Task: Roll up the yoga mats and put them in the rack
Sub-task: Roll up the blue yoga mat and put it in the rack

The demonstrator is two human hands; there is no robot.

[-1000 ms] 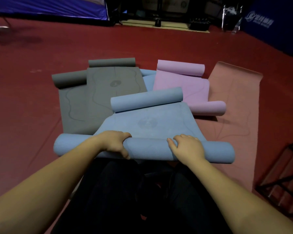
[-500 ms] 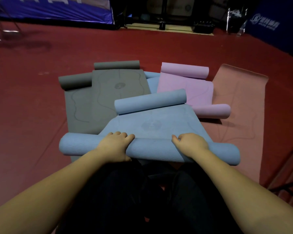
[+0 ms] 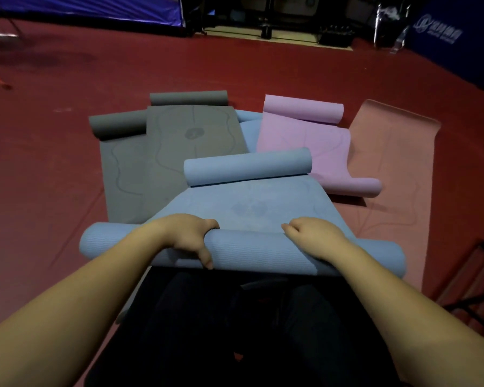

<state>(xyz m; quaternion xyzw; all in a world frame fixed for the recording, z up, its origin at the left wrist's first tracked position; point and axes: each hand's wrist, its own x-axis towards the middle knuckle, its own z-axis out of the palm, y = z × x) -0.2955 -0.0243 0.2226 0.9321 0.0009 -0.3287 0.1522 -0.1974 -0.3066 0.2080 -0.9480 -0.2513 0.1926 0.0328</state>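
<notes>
A blue yoga mat point(image 3: 249, 208) lies in front of my knees, curled at its far end and rolled into a thick roll at its near end. My left hand point(image 3: 187, 238) grips that near roll, fingers over the top and thumb under the front. My right hand point(image 3: 313, 236) grips the same roll further right, fingers curled over its top. Beyond lie two grey mats point(image 3: 179, 138), a pink mat point(image 3: 313, 141), another blue mat point(image 3: 248, 121) mostly covered, and a flat salmon mat point(image 3: 389, 174). A black metal rack point(image 3: 481, 275) shows at the right edge.
Red floor point(image 3: 53, 177) surrounds the mats. My dark trousers point(image 3: 235, 331) fill the bottom centre. Blue banners point(image 3: 81, 7) and dark equipment point(image 3: 336, 37) line the far wall.
The near blue roll has been turned further away from me and is thicker. Both hands have shifted their hold over its top, my left thumb now under the front.
</notes>
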